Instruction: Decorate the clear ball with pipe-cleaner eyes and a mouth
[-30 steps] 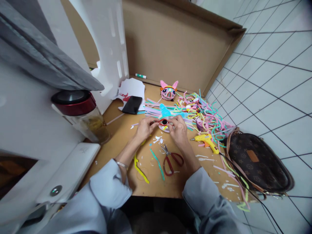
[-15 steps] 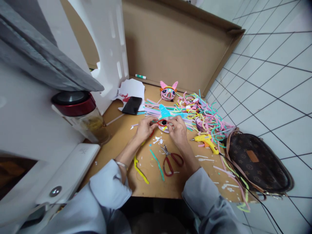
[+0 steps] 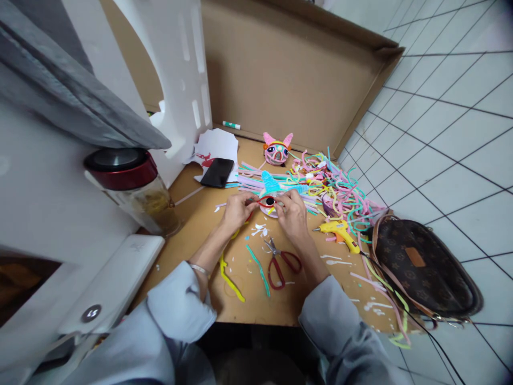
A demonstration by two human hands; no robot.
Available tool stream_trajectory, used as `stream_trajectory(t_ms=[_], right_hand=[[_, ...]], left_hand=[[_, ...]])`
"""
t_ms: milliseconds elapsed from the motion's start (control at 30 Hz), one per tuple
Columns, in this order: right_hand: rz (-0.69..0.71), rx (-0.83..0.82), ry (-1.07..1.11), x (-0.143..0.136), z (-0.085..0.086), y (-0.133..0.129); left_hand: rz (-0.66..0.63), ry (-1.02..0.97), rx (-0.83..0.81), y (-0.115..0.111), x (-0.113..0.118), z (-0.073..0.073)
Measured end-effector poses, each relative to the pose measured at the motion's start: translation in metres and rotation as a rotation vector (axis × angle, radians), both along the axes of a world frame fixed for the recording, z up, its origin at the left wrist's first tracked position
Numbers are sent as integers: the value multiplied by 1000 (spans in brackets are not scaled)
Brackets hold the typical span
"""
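Note:
My left hand [image 3: 238, 209] pinches a red pipe cleaner [image 3: 265, 198], which bends around the black eye of a craft figure. My right hand [image 3: 292, 209] is closed at the other side of that loop, its fingertips against the red strand. Between both hands lies the craft figure [image 3: 271, 183], with blue pointed ears and a pale round body partly hidden by my fingers. Just below are white scraps [image 3: 260, 231] and red-handled scissors [image 3: 281, 262], lying open. A yellow pipe cleaner [image 3: 230, 279] and a green one [image 3: 259, 270] rest on the tabletop nearby.
A finished-looking pink-eared figure [image 3: 276, 152] sits at the back. A pile of coloured pipe cleaners [image 3: 336, 187], a yellow glue gun [image 3: 340, 233] with cord and a brown bag [image 3: 425, 267] occupy the right. A phone [image 3: 217, 172] and glass bottle [image 3: 148, 206] are left.
Almost nothing differs. Both hands stay at the red pipe cleaner on the figure, with only a tiny shift of the fingers.

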State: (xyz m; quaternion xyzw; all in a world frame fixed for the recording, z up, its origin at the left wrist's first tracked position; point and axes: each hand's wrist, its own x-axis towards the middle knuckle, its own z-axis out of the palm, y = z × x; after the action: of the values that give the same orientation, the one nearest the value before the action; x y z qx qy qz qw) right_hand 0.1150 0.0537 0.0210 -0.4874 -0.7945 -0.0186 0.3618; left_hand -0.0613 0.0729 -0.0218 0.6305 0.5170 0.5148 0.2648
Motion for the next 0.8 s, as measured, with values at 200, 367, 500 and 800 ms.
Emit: stream_trajectory(t_ms=[200,367,500,800], right_hand=[[8,17,2,0,0,0],[-2,5,-3,0,0,-1],[-15,-5,-16,-1,0,-1],[-9,20,-25,0,1,-2]], left_hand=[[-27,-33,-54,2,2,-2],[-31,-12,-72,0,4,0],[-43,46,-65,-4,2,7],[-123,-77,-127,-3,2,4]])
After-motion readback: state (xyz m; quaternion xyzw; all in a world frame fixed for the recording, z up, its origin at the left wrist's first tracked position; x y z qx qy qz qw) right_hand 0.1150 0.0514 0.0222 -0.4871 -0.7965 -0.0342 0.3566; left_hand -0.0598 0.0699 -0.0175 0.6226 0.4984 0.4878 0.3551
